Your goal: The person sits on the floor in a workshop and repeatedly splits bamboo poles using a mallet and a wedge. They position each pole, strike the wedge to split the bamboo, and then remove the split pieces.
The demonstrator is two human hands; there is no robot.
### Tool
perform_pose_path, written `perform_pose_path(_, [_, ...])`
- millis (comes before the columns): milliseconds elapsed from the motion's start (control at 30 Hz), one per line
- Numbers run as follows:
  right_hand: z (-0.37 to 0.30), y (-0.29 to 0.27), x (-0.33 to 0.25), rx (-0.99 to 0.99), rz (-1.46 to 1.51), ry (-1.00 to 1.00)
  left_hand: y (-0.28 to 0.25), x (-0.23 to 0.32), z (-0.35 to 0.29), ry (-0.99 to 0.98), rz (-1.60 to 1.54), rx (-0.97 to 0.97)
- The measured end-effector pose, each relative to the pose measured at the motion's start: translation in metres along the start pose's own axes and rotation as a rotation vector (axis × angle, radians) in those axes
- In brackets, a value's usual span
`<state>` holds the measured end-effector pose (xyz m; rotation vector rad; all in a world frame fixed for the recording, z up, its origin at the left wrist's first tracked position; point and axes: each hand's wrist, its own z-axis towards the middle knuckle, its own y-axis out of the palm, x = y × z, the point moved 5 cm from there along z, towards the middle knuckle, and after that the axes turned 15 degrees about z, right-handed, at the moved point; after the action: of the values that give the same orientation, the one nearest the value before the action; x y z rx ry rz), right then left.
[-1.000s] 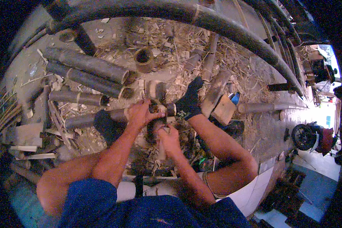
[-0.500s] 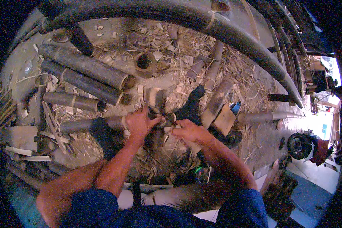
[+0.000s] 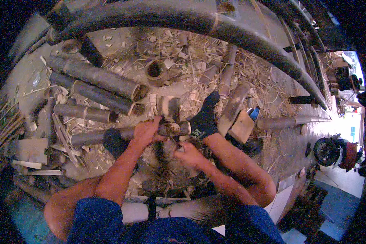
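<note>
1. Brown bamboo forms the tube [image 3: 95,137] lying crosswise on the floor in front of the person. Being round, it could roll or twist if the hold slackened; the loose shavings [image 3: 193,95] beyond it would give poor footing. (Its stretch beneath the left hand is hidden, so I cannot tell whether it is one length or two.)

2. Dark-covered, the left foot [image 3: 114,143] crosses the tube's left part, while the right foot [image 3: 207,113] is at its cut right end, touching or just beside. Should either shift, the tube would probably lose its steadiness.

3. Near each other as both hands are, a slip by one could catch the other's thumb. The left hand [image 3: 146,131] reaches over the tube from its near side, back uppermost, thumb toward the right end. What its fingers press or pinch is hidden; I cannot tell their grip.

4. On the tube's near side, the right hand [image 3: 188,155] points inward, forearm slanting from the right. Its fingers look curled, but blur hides whether they hold anything.
</note>
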<state>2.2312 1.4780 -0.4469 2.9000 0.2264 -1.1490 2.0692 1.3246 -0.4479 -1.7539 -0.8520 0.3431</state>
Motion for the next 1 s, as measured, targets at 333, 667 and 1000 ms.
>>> perform_pose_path(333, [0.052,0.088,-0.1,0.321,1.646,-0.065,0.073,-0.01,0.02,-0.046,0.056,0.054])
perform_pose_path(667, [-0.016,0.062,-0.014,0.268,1.044,-0.04,0.004,-0.032,-0.039,-0.421,-0.344,0.564])
perform_pose_path(1000, [-0.049,0.093,0.047,0.037,-0.836,-0.188,-0.009,-0.134,-0.044,-1.405,-0.265,1.001])
